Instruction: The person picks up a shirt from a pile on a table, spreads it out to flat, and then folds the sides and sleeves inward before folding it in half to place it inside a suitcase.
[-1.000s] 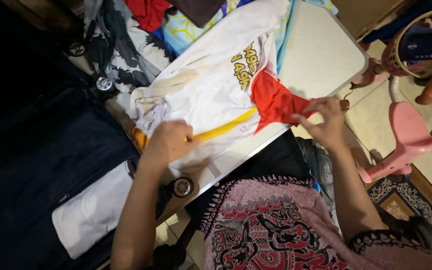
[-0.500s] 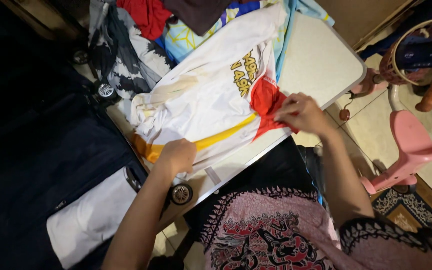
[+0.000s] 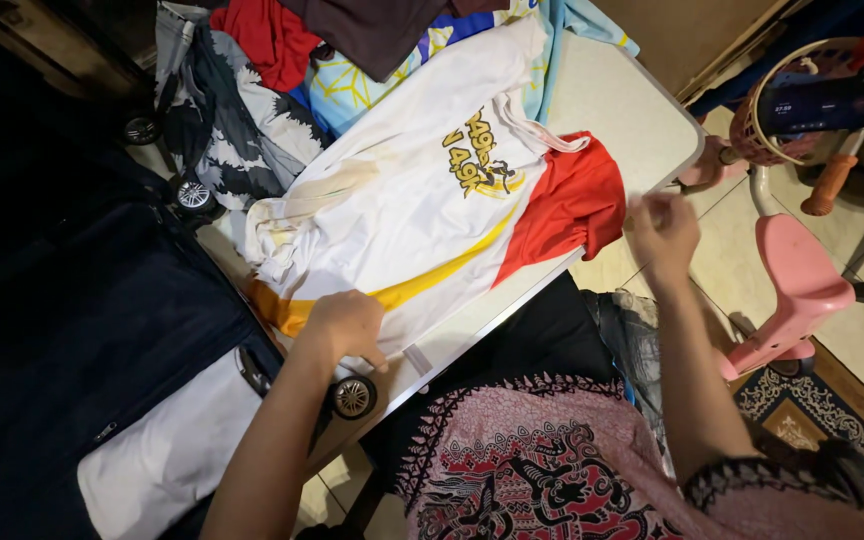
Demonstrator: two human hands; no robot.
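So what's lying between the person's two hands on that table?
In the head view, the white shirt spans between the left hand and right hand: its yellow stripe, then its red sleeve.

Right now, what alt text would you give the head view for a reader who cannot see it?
A person's left hand presses the yellow-striped hem of a white shirt with a red sleeve spread on a pale table, while the right hand hovers just past the sleeve. A pile of clothes lies behind and a pink tricycle stands to the right.
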